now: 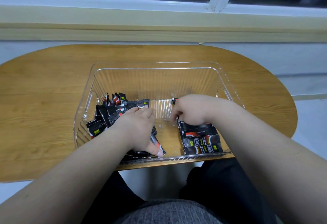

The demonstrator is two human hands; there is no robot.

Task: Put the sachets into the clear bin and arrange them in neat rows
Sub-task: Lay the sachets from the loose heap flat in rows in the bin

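Head view: left hand (138,126) pressing, fingers flat, on loose black-red foil sachets (113,112), left in clear ribbed plastic bin (150,82); right hand (192,108) fingers curling round one sachet (175,100). Likely light, slippery, so pinching sealed ends.

Left hand (139,126) on sachets (109,112) — right hand (191,108) grips one

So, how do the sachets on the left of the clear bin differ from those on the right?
The left sachets lie in a loose pile at many angles, some tilted upward; the right sachets lie parallel, side by side, in one neat row. Both groups are black with red and sit inside the clear bin.
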